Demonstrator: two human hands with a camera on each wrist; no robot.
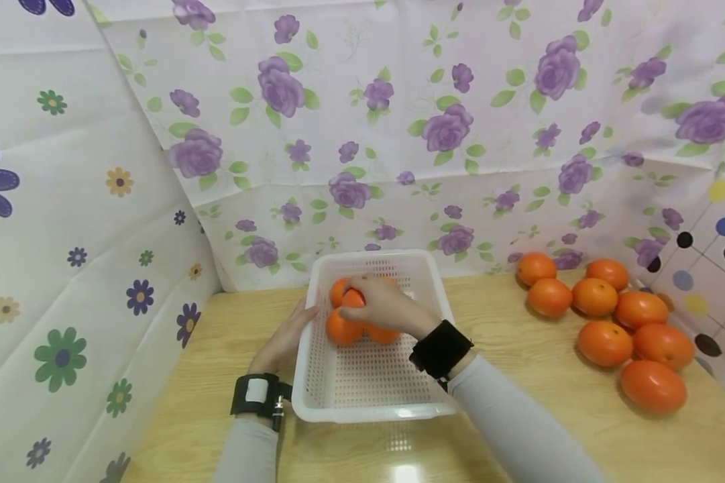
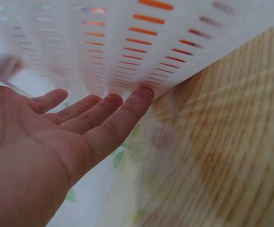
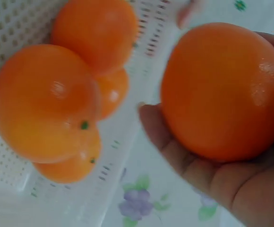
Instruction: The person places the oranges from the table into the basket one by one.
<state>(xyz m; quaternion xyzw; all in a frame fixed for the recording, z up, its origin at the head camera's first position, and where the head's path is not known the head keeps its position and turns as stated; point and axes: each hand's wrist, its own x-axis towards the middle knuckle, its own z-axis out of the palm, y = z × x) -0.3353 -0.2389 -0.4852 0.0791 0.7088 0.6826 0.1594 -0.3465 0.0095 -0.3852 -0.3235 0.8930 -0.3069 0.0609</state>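
My right hand holds an orange over the white perforated plastic basket, its fingers curved round the fruit. Several other oranges lie together in the basket's far left part, partly hidden by this hand in the head view. At the basket's left side is my left hand. Its fingers are nearly straight, and the fingertips touch the outside of the basket wall in the left wrist view. The left thumb lies at the rim in the head view.
A group of several oranges lies on the wooden table to the right of the basket. Flowered sheeting hangs behind the table, with more patterned sheeting along the left side.
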